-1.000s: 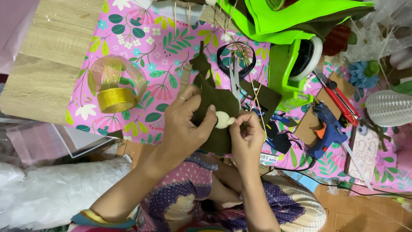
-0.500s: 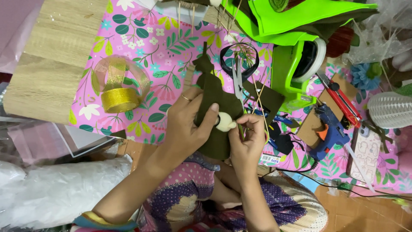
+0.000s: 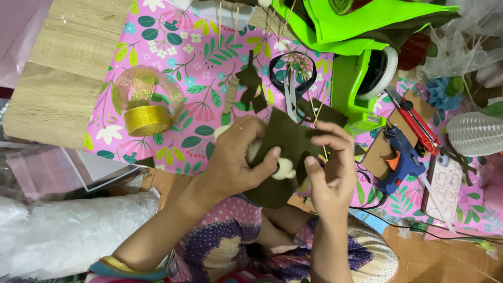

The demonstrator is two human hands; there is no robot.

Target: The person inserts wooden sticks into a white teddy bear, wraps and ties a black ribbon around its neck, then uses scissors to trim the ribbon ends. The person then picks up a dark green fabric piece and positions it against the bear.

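Two hands (image 3: pixel 238 157) (image 3: pixel 330 170), one dark felt piece (image 3: pixel 285 139), one cream ball (image 3: pixel 284 169)

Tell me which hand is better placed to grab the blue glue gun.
Right. The right hand only pinches the dark felt piece's edge, and the blue glue gun lies just beyond it. The left hand grips the felt, farther away.

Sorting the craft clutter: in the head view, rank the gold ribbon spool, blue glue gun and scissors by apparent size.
1. Gold ribbon spool, counting its loose loops.
2. Blue glue gun and scissors: look alike, and sticks partly cover the scissors, so unranked.
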